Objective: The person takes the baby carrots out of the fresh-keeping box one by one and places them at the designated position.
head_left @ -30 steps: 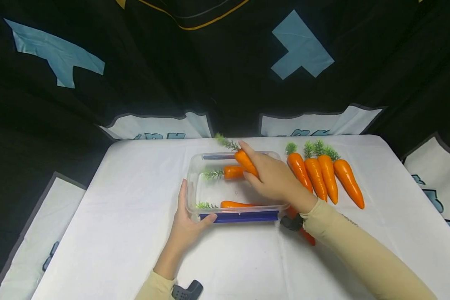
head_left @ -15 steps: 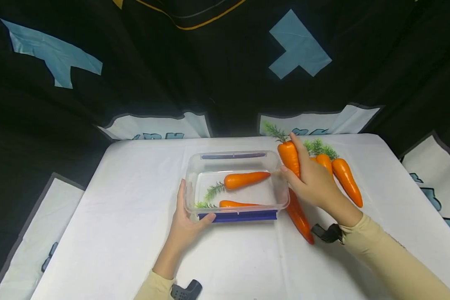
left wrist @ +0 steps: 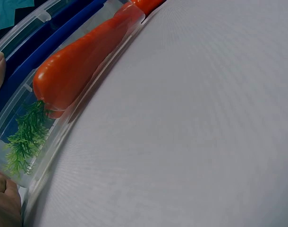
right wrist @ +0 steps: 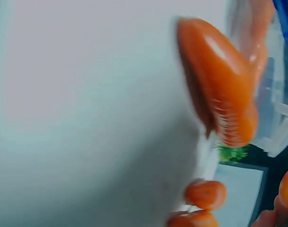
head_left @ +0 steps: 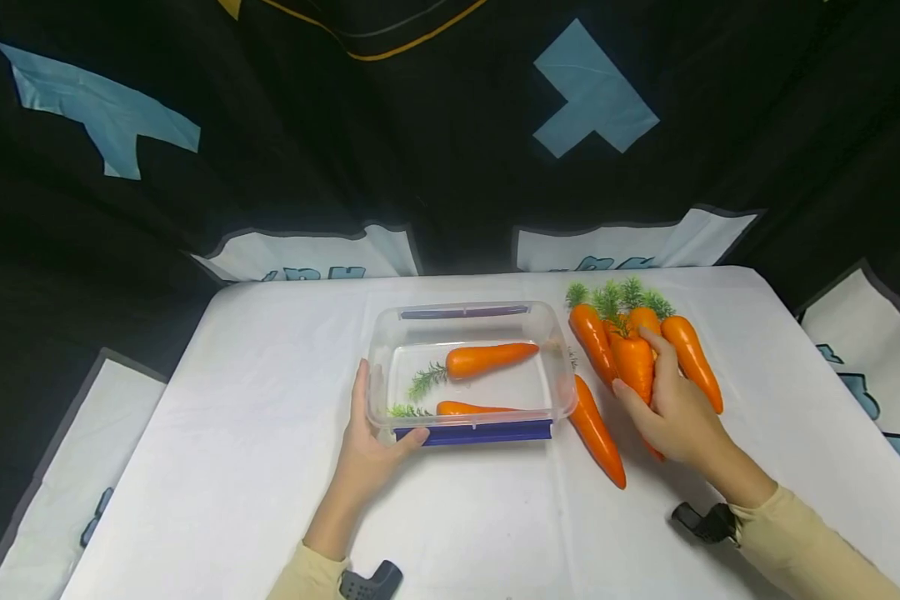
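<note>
Brace the clear container (head_left: 487,432) with your left hand (head_left: 373,452) gripping its corner, and guide the carrot (head_left: 633,365) held in your right hand (head_left: 678,410), right of the container, without nudging the neighbouring carrots (head_left: 591,333).

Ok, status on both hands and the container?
Left hand grips clear container. Right hand holds one carrot near grouped carrots. Two carrots inside container. Possible obstacle: loose carrot close beside container's right side.

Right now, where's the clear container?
In the head view, the clear container is just below centre, held by the left hand at its left end, a carrot beside its right.
</note>
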